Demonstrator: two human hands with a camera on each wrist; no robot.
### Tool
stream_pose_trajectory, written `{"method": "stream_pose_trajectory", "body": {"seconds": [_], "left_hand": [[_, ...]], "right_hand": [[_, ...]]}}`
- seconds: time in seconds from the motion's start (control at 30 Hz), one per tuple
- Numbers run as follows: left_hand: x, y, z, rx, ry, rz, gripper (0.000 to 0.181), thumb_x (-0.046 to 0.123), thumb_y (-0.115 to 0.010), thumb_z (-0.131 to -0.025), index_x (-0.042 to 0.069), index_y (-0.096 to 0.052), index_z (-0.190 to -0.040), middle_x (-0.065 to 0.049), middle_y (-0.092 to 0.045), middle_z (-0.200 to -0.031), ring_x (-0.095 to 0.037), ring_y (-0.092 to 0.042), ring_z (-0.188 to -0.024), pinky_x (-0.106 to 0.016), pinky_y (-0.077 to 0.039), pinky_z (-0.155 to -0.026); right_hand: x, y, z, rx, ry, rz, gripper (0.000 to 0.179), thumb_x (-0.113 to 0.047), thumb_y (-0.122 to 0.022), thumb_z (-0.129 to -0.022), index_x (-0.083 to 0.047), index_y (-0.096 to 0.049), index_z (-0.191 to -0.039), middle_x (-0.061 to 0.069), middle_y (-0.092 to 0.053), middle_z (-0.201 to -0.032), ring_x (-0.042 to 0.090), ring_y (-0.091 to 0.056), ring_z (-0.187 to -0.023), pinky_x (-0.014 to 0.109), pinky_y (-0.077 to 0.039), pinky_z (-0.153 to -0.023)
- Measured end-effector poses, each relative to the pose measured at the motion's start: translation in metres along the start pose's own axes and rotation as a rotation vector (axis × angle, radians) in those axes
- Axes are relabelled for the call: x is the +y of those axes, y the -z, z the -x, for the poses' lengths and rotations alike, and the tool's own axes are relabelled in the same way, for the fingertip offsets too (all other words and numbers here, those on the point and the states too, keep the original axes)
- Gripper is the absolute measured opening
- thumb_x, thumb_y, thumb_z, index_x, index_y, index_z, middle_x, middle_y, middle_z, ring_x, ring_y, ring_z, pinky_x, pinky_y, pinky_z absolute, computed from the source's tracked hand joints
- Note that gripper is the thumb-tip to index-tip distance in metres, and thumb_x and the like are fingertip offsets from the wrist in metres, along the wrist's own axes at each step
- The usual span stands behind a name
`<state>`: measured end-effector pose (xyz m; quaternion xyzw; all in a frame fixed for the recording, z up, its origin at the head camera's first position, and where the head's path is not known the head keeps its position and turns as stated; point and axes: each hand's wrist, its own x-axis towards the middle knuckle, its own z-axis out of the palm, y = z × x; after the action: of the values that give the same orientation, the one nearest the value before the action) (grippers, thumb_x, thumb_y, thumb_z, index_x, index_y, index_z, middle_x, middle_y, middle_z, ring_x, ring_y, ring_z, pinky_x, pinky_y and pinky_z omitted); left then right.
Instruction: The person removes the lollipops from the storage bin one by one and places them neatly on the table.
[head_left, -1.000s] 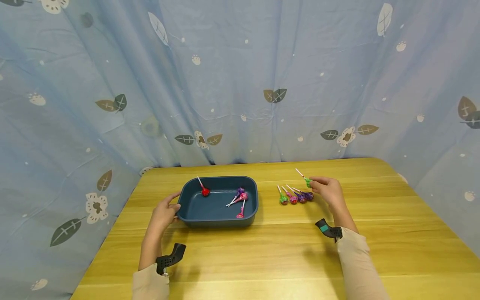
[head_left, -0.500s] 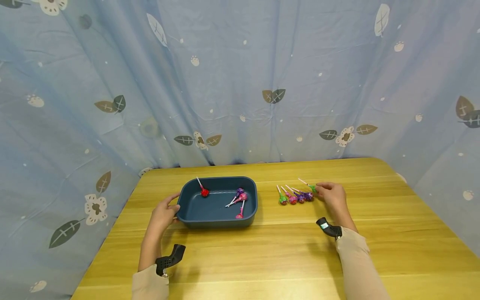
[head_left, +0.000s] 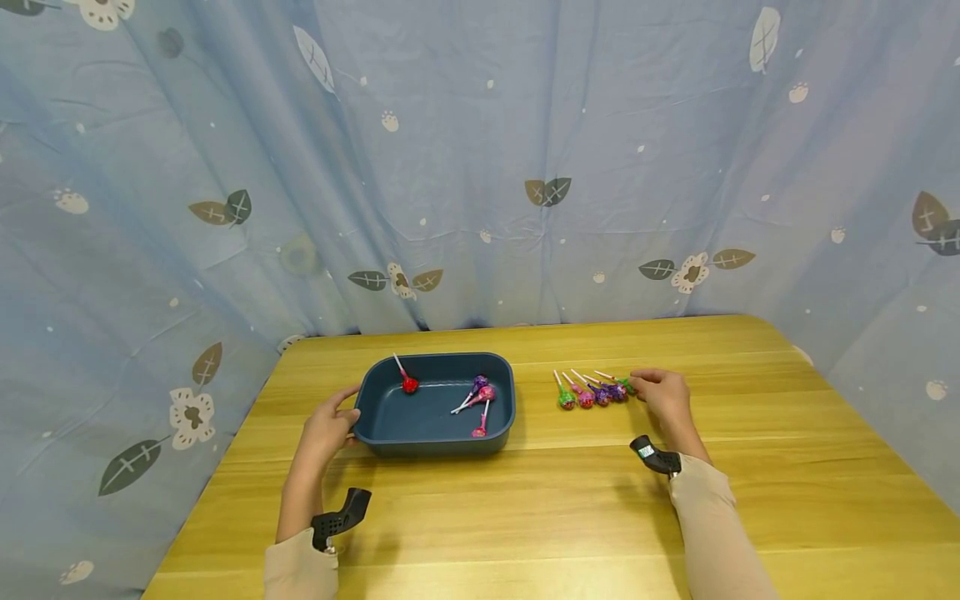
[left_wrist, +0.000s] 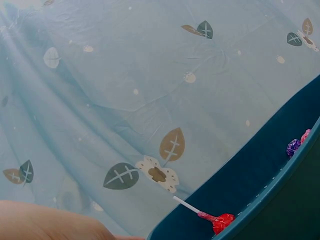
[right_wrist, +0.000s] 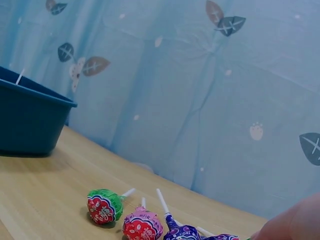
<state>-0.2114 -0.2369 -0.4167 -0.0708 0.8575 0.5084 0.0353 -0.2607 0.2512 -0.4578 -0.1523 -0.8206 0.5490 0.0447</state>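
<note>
In the head view my left hand (head_left: 327, 429) holds the left end of a dark blue plastic box (head_left: 442, 447). Inside lie a red lollipop (head_left: 409, 384), a purple lollipop (head_left: 480, 382) and two pink ones. To the box's right, my right hand (head_left: 663, 395) pinches the head of a green lollipop (head_left: 628, 384), its white stick pointing left and away. That lollipop is at the right end of a row with two purple lollipops (head_left: 602, 397), a pink lollipop (head_left: 585, 398) and another green lollipop (head_left: 566, 399). In the right wrist view only part of the hand (right_wrist: 292, 222) shows.
All of this is on a wooden table (head_left: 525, 517) with a rounded far right corner. Behind its far edge hangs a blue curtain (head_left: 465, 167) with leaf and flower prints. Each wrist carries a black camera mount (head_left: 341, 518).
My right hand has come down, nearer and slightly right, bringing the green lollipop beside the purple ones at the row's right end. My left hand and the box stay in place.
</note>
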Motion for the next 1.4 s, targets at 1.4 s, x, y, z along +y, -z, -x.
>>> {"method": "stream_pose_trajectory", "body": {"seconds": [1.4], "left_hand": [[0.0,-0.001,-0.002,0.015,0.001,-0.003,0.048,0.007,-0.046,-0.102,0.004,-0.036,-0.149,-0.031,-0.058,-0.122,-0.026,-0.064,-0.085,-0.04,-0.053,-0.07]], "right_hand": [[-0.039,-0.021,0.013,-0.073,0.203,-0.016,0.034,-0.013,-0.056,-0.098,0.006,-0.06,-0.125,0.025,-0.059,-0.119,0.041,-0.058,-0.105,0.046,-0.05,-0.088]]}}
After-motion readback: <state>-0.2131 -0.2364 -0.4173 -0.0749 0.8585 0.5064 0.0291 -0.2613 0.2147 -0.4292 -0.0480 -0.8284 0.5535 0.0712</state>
